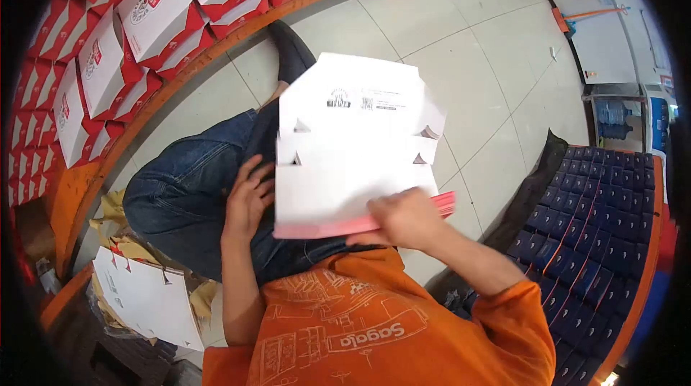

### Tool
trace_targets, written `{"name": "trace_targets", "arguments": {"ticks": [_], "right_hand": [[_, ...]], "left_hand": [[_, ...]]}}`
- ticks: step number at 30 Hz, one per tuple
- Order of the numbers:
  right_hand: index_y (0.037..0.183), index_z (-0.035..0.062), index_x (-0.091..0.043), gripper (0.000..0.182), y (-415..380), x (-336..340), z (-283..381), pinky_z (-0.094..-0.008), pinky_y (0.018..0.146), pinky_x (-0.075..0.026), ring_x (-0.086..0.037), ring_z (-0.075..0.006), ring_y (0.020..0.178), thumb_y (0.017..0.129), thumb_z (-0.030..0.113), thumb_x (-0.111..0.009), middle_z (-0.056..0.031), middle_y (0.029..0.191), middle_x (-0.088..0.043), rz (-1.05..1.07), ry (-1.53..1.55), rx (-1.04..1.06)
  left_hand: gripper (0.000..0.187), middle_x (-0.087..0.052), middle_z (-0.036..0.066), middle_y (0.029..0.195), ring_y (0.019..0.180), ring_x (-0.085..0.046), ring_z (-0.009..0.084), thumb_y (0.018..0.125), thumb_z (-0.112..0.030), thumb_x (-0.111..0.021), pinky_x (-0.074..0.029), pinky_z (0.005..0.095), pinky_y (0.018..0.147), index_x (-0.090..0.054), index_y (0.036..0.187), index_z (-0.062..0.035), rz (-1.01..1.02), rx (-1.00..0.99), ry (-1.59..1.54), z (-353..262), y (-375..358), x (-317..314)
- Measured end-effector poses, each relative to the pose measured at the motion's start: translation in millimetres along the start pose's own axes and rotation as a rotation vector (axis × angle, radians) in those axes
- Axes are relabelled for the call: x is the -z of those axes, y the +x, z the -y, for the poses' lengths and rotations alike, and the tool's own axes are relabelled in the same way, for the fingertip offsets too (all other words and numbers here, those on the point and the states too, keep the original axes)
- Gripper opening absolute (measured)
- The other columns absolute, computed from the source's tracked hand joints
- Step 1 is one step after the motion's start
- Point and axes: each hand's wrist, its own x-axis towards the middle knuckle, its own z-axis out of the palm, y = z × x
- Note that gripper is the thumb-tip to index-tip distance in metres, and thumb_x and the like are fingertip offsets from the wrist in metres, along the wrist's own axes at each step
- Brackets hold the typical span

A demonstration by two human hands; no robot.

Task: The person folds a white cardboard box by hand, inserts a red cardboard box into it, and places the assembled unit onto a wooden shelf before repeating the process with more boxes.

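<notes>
A stack of flat white cardboard box blanks [345,163], with small printing near its far end and pink-red edges, lies over my lap. My right hand [404,219] grips the near right edge of the stack, thumb side on top and fingers under the rim. At the left edge of the stack is my left hand [248,199], its fingers apart and holding nothing, fingertips close to the cardboard. Notches show along both sides of the top blank.
Folded red and white boxes [151,15] are piled on a wooden-edged platform at left. More flat blanks [144,299] lie on brown paper at lower left. Rows of dark blue boxes [583,235] stand at right. Pale floor tiles [482,83] stretch ahead.
</notes>
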Motion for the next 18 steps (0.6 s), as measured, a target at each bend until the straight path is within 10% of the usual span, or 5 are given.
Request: {"name": "trace_targets", "arguments": {"ticks": [6, 9, 14, 16, 18], "right_hand": [[0.076, 0.0047, -0.060, 0.066, -1, -71, -14, -0.0453, 0.066, -0.053, -0.066, -0.0357, 0.070, 0.074, 0.071, -0.064, -0.0135, 0.069, -0.064, 0.272, 0.114, -0.033], [0.103, 0.0042, -0.063, 0.070, 1, -37, -14, -0.0421, 0.080, -0.051, -0.062, -0.0333, 0.098, 0.071, 0.066, -0.070, -0.0167, 0.106, -0.064, 0.254, 0.192, 0.092], [0.119, -0.0012, -0.057, 0.073, 110, 43, -101, -0.0438, 0.092, -0.045, -0.058, -0.0359, 0.107, 0.070, 0.048, -0.080, -0.0203, 0.116, -0.062, -0.583, -0.350, -0.143], [0.114, -0.0049, -0.061, 0.067, 152, 65, -145, -0.0420, 0.079, -0.051, -0.066, -0.0354, 0.089, 0.075, 0.047, -0.075, -0.0218, 0.100, -0.068, 0.208, -0.016, -0.522], [0.111, -0.0056, -0.062, 0.062, 173, 78, -139, -0.0418, 0.076, -0.053, -0.067, -0.0360, 0.084, 0.077, 0.045, -0.072, -0.0211, 0.094, -0.069, 0.486, 0.053, -0.342]], "left_hand": [[0.043, -0.066, 0.009, 0.110, 0.099, -0.060, 0.0145, 0.091, -0.027, -0.067, -0.047, 0.0307, 0.087, -0.058, 0.122, 0.0004, 0.021, -0.056, 0.589, 6, 24, -42], [0.039, -0.067, 0.007, 0.103, 0.091, -0.060, 0.0126, 0.088, -0.025, -0.072, -0.049, 0.0288, 0.082, -0.062, 0.115, 0.0015, -0.049, -0.122, 0.640, 5, 30, -52], [0.041, -0.068, 0.008, 0.100, 0.091, -0.061, 0.0133, 0.085, -0.023, -0.076, -0.049, 0.0290, 0.081, -0.063, 0.113, 0.0028, -0.047, -0.164, 0.511, 2, 32, -54], [0.041, -0.068, 0.008, 0.099, 0.090, -0.062, 0.0134, 0.084, -0.023, -0.077, -0.049, 0.0290, 0.080, -0.064, 0.113, 0.0029, -0.105, -0.166, 0.562, 3, 34, -59], [0.041, -0.068, 0.008, 0.099, 0.089, -0.062, 0.0135, 0.083, -0.023, -0.077, -0.049, 0.0289, 0.080, -0.064, 0.112, 0.0031, -0.159, -0.171, 0.606, 5, 38, -60]]}}
